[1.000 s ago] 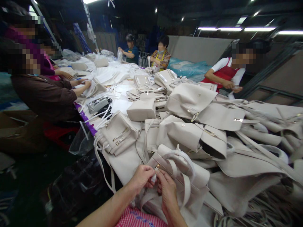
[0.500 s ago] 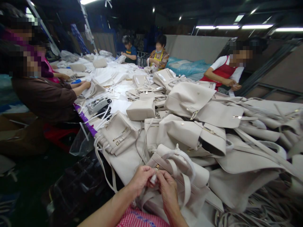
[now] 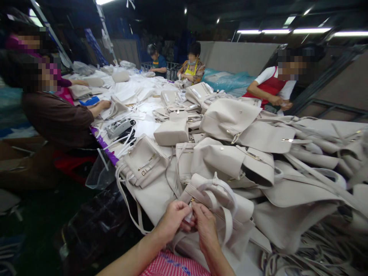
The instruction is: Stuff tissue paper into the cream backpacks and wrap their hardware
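A beige handbag (image 3: 238,199) lies in front of me, its looped handle covered in pale wrapping. Close to its gold zipper hardware (image 3: 192,200), my left hand (image 3: 175,218) pinches a small piece of thin white wrapping (image 3: 189,217). My right hand (image 3: 206,226) has thumb and fingers pressed together on the other side of the same piece, just below the gold metal. The fingertips cover most of the wrapped part, so its shape is hidden. Left of this bag lies a flat beige bag (image 3: 146,163) with gold zippers and a buckle.
Beige backpacks (image 3: 218,157) are heaped at the right, with loose straps (image 3: 304,249) below them. A boxy beige bag (image 3: 172,130) stands beyond. Co-workers sit around the table; one in a brown top (image 3: 60,115) handles a bag at left, another wears a red apron (image 3: 267,90).
My right fingers have shifted slightly up toward the gold hardware, and the left hand still pinches the white wrapping. The co-worker in brown has leaned a little to the right.
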Tool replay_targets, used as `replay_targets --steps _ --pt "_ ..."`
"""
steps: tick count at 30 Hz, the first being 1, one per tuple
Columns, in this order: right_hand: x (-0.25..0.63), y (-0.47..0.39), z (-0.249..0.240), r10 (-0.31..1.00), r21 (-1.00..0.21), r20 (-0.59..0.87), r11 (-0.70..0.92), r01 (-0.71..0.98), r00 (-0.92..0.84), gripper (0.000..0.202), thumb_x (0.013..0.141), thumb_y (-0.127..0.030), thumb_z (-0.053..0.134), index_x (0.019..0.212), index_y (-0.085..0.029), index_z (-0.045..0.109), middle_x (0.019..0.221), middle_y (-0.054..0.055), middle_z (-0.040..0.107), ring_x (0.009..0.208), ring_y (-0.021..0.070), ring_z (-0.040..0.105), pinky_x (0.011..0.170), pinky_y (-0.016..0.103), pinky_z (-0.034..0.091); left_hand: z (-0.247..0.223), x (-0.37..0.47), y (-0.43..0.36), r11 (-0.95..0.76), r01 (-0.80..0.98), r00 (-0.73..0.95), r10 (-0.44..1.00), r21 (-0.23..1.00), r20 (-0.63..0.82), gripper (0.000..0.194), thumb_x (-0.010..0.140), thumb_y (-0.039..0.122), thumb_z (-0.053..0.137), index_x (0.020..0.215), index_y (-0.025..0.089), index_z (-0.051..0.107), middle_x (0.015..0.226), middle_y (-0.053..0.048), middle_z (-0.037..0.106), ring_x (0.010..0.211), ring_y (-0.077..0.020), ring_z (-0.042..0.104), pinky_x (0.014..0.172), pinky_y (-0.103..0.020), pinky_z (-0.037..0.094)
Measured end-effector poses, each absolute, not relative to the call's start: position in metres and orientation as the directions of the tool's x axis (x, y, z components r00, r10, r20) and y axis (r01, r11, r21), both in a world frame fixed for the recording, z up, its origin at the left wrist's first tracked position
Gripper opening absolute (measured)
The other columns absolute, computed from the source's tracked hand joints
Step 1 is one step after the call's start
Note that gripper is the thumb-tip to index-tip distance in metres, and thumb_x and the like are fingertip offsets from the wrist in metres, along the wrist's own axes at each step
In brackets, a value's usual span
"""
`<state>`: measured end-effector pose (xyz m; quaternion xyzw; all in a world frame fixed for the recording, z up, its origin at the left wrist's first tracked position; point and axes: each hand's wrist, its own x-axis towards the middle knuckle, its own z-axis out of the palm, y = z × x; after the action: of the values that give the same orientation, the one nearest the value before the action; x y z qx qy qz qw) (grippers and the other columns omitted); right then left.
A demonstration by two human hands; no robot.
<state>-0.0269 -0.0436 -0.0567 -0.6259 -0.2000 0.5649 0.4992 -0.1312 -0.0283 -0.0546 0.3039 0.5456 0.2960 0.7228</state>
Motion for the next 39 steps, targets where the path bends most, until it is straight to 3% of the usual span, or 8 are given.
replay_targets --steps 3,8,12,21,27,35,39 --pt "-0.028 -0.044 -0.059 0.82 -0.86 -0.494 -0.412 -0.3 0.29 0.039 0.06 -0.053 0.072 0.055 -0.018 0.055 0.046 -0.007 0.04 0.044 0.0075 0.033 0.04 0.02 0.026 -0.049 -0.135 -0.03 0.77 -0.172 0.337 0.632 0.614 -0.698 0.045 0.053 0.05 0.075 0.075 0.015 0.057 0.069 -0.005 0.068 0.056 -0.0146 0.064 0.049 -0.022 0.046" --pt "-0.027 -0.049 -0.06 0.817 -0.813 -0.528 -0.408 -0.415 0.233 0.041 0.061 -0.054 0.073 0.054 -0.018 0.053 0.044 -0.009 0.035 0.041 0.0061 0.028 0.038 0.02 0.021 -0.041 -0.135 -0.028 0.673 -0.124 0.254 0.732 0.729 -0.633 0.037 0.059 0.048 0.072 0.065 0.013 0.058 0.06 -0.004 0.066 0.049 -0.012 0.06 0.044 -0.02 0.041" --pt "-0.022 -0.056 -0.059 0.787 -0.751 -0.579 -0.413 -0.514 0.214 0.038 0.059 -0.05 0.076 0.059 -0.017 0.058 0.047 -0.009 0.037 0.041 0.0047 0.025 0.038 0.019 0.02 -0.039 -0.136 -0.027 0.709 -0.149 0.292 0.697 0.689 -0.655 0.032 0.057 0.041 0.072 0.067 0.013 0.06 0.061 -0.005 0.068 0.05 -0.0125 0.061 0.047 -0.021 0.043" --pt "-0.018 -0.059 -0.06 0.815 -0.765 -0.564 -0.454 -0.456 0.135 0.039 0.061 -0.05 0.078 0.07 -0.014 0.069 0.048 -0.008 0.041 0.043 0.0046 0.027 0.043 0.02 0.018 -0.044 -0.143 -0.025 0.733 -0.15 0.348 0.667 0.663 -0.659 0.035 0.053 0.041 0.072 0.069 0.011 0.061 0.064 -0.007 0.068 0.052 -0.0139 0.062 0.048 -0.022 0.045" --pt "-0.024 -0.054 -0.052 0.792 -0.775 -0.585 -0.482 -0.409 0.176 0.037 0.055 -0.05 0.076 0.062 -0.015 0.065 0.045 -0.006 0.044 0.041 0.0063 0.032 0.042 0.021 0.02 -0.042 -0.144 -0.023 0.714 -0.089 0.324 0.68 0.694 -0.658 0.033 0.054 0.041 0.072 0.065 0.012 0.061 0.063 -0.007 0.068 0.052 -0.0144 0.062 0.046 -0.022 0.046" --pt "-0.029 -0.045 -0.048 0.826 -0.881 -0.472 -0.427 -0.202 0.31 0.028 0.053 -0.041 0.073 0.048 -0.017 0.058 0.041 -0.005 0.047 0.042 0.0088 0.038 0.041 0.022 0.028 -0.045 -0.143 -0.025 0.732 -0.07 0.318 0.66 0.678 -0.68 0.043 0.053 0.051 0.075 0.067 0.013 0.061 0.064 -0.003 0.066 0.055 -0.0158 0.065 0.046 -0.022 0.046" --pt "-0.028 -0.046 -0.05 0.842 -0.893 -0.446 -0.398 -0.21 0.303 0.034 0.054 -0.048 0.074 0.052 -0.017 0.061 0.043 -0.004 0.049 0.044 0.0093 0.039 0.042 0.022 0.03 -0.047 -0.142 -0.023 0.732 -0.109 0.309 0.668 0.672 -0.677 0.046 0.051 0.053 0.075 0.068 0.014 0.058 0.064 -0.003 0.065 0.054 -0.0149 0.064 0.046 -0.021 0.044"
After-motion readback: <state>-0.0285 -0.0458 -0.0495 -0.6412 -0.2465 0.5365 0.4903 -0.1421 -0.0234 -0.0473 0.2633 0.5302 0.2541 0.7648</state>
